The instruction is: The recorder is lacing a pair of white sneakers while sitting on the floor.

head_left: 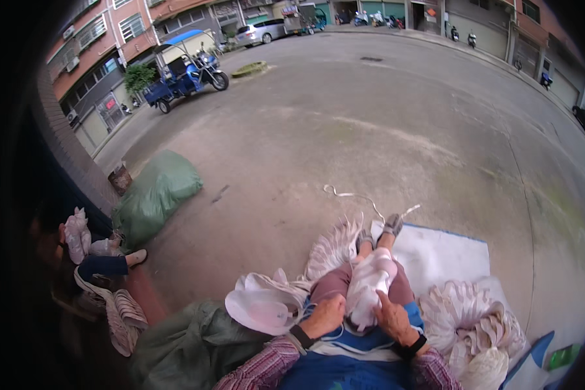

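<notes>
A white and pale pink piece, shaped like a shoe upper [369, 286], lies lengthwise over my lap between my knees. My left hand [325, 316] is closed beside its near left edge, fingers curled; what they grip is hidden. My right hand [394, 318] is closed on the piece's right side, thumb and forefinger at its edge. Left of my left hand lies a loose stack of similar pale pieces [260, 309]. Another fanned row of pieces [335, 250] stretches beside my left leg. A bigger coiled heap of pieces [465, 318] rests to my right.
A white sheet [439, 250] lies under my feet, with a pale cord [357, 195] beyond it. At left are a green sack [159, 195], a dark green sack [201, 341] and another seated person's leg [104, 266]. A blue three-wheeler [185, 78] stands across the pavement.
</notes>
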The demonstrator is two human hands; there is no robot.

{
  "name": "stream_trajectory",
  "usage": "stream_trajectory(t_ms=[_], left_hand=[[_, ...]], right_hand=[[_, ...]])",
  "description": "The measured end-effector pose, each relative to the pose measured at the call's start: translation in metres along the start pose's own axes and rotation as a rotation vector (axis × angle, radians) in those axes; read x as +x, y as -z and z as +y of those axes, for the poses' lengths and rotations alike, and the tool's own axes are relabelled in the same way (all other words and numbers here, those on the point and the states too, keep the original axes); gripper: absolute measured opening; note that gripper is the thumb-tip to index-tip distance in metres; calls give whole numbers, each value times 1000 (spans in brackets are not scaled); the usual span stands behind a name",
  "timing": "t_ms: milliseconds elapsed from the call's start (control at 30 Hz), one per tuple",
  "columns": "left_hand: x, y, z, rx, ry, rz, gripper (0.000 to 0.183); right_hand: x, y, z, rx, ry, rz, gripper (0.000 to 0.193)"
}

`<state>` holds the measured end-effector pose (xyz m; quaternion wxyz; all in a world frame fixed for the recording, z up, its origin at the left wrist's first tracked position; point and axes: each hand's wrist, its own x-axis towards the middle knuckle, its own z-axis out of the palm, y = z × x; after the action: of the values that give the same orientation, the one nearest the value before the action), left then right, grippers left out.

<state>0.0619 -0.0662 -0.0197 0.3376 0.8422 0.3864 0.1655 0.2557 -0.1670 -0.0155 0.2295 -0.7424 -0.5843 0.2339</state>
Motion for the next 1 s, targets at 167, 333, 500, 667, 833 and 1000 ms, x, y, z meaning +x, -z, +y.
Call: stream_trajectory(t_ms=[167,333,500,667,833,1000], left_hand=[[-24,29,-11,-257,91,187,17],[-36,47,-10,-458,394,63,18],[-9,54,-1,-448,407,-11,17],[19,46,11,-446,425,-112,17],[39,26,16,-516,390,-144,18],[46,2,18,-443,237,-203,14]], right_hand=[[-19,35,28,159,-45,209,24],[-28,54,34,265,-129,160,23],[-14,53,26,333,-131,91,18],[-11,51,32,256,-176,-21,13],[-10,49,38,-1,-150,54,16],[-5,45,38,-108,-70,67,15]])
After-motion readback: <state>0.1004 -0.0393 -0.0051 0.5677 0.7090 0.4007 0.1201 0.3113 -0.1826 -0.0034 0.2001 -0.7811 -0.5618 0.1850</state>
